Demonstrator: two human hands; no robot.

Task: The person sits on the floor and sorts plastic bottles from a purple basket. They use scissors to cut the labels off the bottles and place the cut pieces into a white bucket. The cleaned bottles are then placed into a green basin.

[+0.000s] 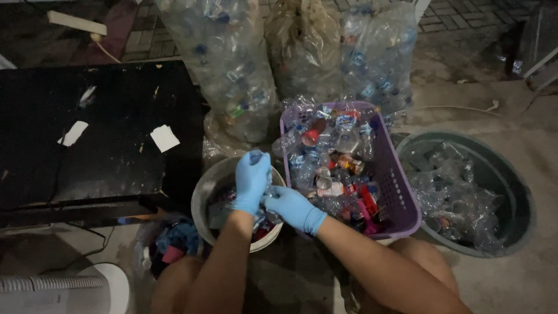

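Note:
Both my hands wear blue gloves and meet over a white bucket (pixel 204 192). My left hand (pixel 251 180) is closed around the upper part of a clear plastic bottle (pixel 268 195), fingers near its top. My right hand (pixel 295 207) grips the same bottle from below and from the right. The bottle is mostly hidden by the two hands. Inside the bucket lie scraps of label and plastic. Just right of my hands stands a purple plastic basket (pixel 401 195) heaped with clear bottles, some with red or blue caps.
Three tall clear sacks of bottles (pixel 232 64) stand behind the basket. A dark green round tub (pixel 511 192) with crushed bottles sits at the right. A black table (pixel 87 134) with paper scraps is at the left. A small bag of caps (pixel 174 244) lies by my left knee.

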